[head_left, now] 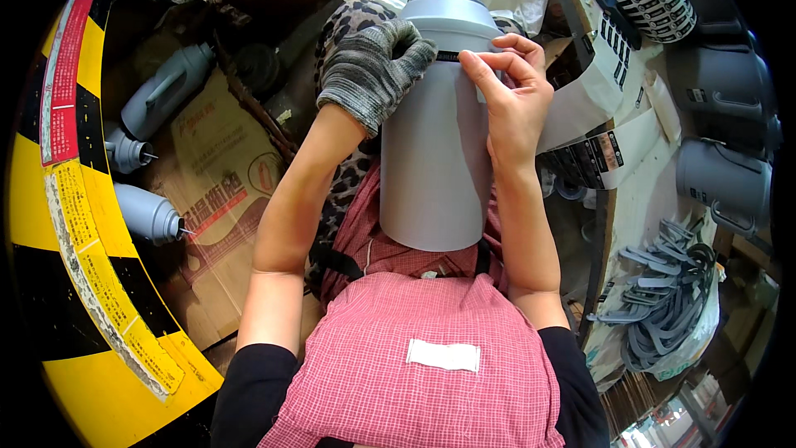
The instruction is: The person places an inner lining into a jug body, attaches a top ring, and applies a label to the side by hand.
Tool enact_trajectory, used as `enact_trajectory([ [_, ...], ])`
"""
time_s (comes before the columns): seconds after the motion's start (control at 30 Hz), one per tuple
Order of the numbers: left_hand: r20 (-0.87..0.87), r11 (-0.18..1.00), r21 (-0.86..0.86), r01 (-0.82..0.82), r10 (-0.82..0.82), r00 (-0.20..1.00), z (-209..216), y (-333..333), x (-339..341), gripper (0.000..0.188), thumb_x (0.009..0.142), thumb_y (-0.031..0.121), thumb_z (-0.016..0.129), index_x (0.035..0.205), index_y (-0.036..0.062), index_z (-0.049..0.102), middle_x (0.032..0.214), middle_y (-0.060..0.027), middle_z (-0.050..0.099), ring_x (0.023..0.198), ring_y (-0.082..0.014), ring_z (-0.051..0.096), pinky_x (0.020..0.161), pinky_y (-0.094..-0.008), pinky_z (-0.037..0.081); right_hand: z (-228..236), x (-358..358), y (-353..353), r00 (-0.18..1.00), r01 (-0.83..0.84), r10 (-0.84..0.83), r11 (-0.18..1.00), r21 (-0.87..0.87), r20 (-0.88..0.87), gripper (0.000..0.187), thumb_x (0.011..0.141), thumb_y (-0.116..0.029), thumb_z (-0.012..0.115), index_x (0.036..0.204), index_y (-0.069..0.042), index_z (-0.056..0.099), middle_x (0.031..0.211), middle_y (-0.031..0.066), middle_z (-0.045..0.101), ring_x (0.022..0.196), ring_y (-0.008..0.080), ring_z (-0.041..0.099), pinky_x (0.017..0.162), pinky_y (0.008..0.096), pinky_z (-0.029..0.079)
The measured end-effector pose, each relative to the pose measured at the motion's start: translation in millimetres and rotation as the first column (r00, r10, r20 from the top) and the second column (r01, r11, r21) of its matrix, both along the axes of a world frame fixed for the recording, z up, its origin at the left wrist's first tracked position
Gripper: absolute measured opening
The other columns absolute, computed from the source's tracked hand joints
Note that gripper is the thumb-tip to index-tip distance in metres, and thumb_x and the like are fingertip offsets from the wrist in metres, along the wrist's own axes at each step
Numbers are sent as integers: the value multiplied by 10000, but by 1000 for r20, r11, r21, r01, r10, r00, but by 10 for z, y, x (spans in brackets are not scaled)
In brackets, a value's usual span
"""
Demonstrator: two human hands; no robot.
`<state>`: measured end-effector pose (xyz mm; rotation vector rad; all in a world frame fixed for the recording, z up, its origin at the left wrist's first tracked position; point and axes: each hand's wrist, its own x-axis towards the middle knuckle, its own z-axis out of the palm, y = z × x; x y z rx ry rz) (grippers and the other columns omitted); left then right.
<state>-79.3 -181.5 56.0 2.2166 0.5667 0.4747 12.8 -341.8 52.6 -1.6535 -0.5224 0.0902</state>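
Note:
A grey vacuum flask body (435,149) stands tilted on my lap, its open neck pointing away from me. Across its upper part runs a small black label strip (448,56). My left hand (373,70), in a grey knitted glove, has curled fingers with the thumb side at the strip's left end. My bare right hand (516,91) holds thumb and forefinger close together at the right end, its other fingers bent. The fingertips of both hands touch or nearly touch the flask; their exact hold is partly hidden.
At right, a table (634,191) bears label sheets (584,162), a label roll (659,0) and a heap of grey plastic handles (663,299). More grey flasks (721,178) stand beyond it. Left lie other flasks (170,91) on cardboard (224,199), beside a yellow-black striped edge (75,282).

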Motion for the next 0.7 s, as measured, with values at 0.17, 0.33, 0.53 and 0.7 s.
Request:
enact_trajectory([
  [0.17, -123, 993, 114, 4, 10, 992, 64, 5, 5, 253, 913, 329, 713, 909, 75, 707, 767, -100, 688, 697, -246, 657, 677, -370, 514, 86, 19, 16, 998, -1, 5, 998, -60, 59, 140, 755, -132, 842, 792, -21, 766, 997, 41, 605, 981, 180, 575, 885, 307, 445],
  [0.33, -198, 967, 253, 33, 18, 980, 98, 1, 51, 269, 911, 358, 697, 950, 92, 713, 913, -137, 695, 820, -322, 662, 754, -409, 517, 128, 22, 46, 991, 6, 12, 990, -139, 132, 148, 741, -129, 839, 764, -17, 744, 975, 57, 603, 948, 193, 589, 858, 306, 458],
  [0.53, -182, 993, 25, 114, -108, 977, -73, 169, -48, 366, 900, 446, 646, 897, 90, 732, 861, -186, 694, 830, -338, 678, 763, -458, 520, 36, 212, -87, 999, -41, 47, 967, -253, 19, 305, 723, -179, 882, 836, -9, 655, 989, 63, 608, 940, 135, 593, 799, 279, 482],
  [0.7, -13, 999, -26, 28, -28, 1000, -114, 272, -152, 427, 966, 491, 596, 1028, 73, 658, 830, -143, 628, 802, -312, 633, 801, -436, 517, -88, 309, -521, 934, 46, 20, 983, 176, -357, 284, 862, -32, 742, 1124, 3, 637, 1007, 28, 648, 924, 106, 615, 874, 237, 485],
])
